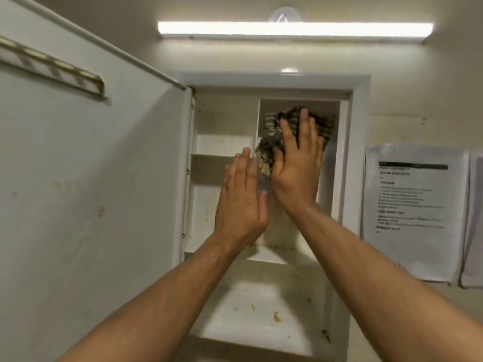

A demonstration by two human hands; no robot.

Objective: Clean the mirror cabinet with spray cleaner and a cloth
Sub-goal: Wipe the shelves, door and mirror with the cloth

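We find the cabinet [360, 152] open, its door [91, 178] swung out to the left and filling that side of the view. The interior is split by a vertical divider [257, 121] into 2 columns, with a shelf [211, 155] in the left column and a bottom shelf [261, 307] carrying small orange-brown specks.

The right hand [298, 165] reaches into the upper right compartment, fingers spread and extended, palm pressing a dark striped cloth [277, 129] flat against the back panel. The cloth is bunched; part of it hangs past the divider's front edge toward the left. We see a flat press rather than a closed grasp.

The left hand [241, 202] is raised just below and left of the cloth, fingers straight and together, holding nothing. Its fingertips lie near the cloth's lower edge; we cannot tell whether they touch it.

A lit strip light [295, 28] runs above the cabinet. 2 printed sheets [413, 212] hang on the wall to the right.
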